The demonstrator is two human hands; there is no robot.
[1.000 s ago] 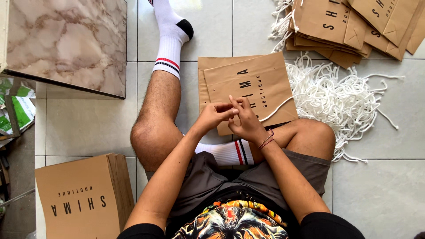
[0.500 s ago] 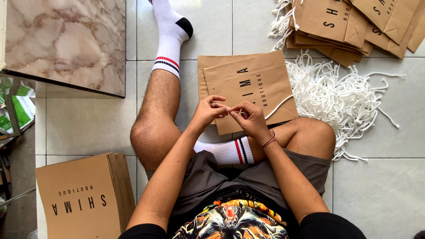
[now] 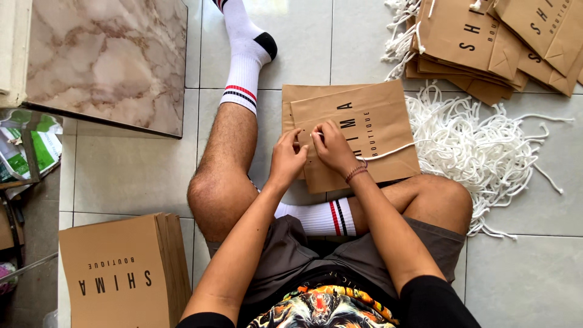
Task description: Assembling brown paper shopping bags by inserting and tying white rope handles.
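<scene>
Brown paper bag point(image 3: 364, 136) lies flat on the floor tiles point(image 3: 121, 176) between your legs; likely light, creases easily, so press near the top edge. Your left hand point(image 3: 286, 159) steadies that edge, fingers curled; your right hand point(image 3: 331, 146) pinches the white cord point(image 3: 388, 152), soft and limp; grip it close to its tip.

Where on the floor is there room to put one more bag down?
Bare tile lies between the marble slab and the stack of bags, left of the knee, and at lower right below the white cords. The top right is crowded with piled bags and cords.
</scene>
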